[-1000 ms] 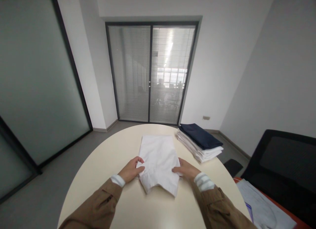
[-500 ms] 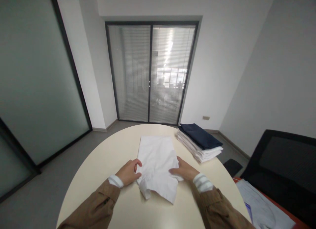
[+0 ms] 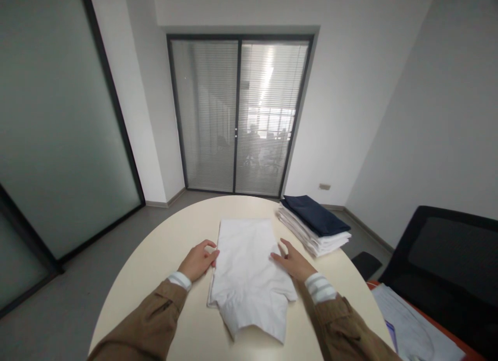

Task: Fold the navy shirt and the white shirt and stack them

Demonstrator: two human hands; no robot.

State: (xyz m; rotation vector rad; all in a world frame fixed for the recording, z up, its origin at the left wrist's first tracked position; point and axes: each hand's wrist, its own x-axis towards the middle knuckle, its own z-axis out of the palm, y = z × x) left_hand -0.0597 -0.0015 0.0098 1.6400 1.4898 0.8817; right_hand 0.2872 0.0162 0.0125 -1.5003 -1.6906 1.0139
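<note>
A white garment (image 3: 249,267) lies partly folded on the round table, a neat rectangle at its far end. Its near end spreads out loosely, with short flaps at both sides and a curved, slightly lifted front edge. My left hand (image 3: 199,260) is at the garment's left edge, fingers curled in and thumb and fingertips closed on the cloth. On the opposite side, my right hand (image 3: 292,262) has its thumb resting on the cloth and its index finger stretched apart beside the edge. Some right fingertips are hidden under the hand.
A stack of folded white cloths (image 3: 307,239) topped by a folded dark blue cloth (image 3: 316,216) stands at the right rim of the cream table (image 3: 155,267). A black mesh chair (image 3: 451,247) is at the right, with a white cloth (image 3: 412,319) on its red seat.
The garment's near end has spread wider and flatter and reaches further towards me. Both hands have shifted slightly away from me along its sides, and my right index finger has stretched out.
</note>
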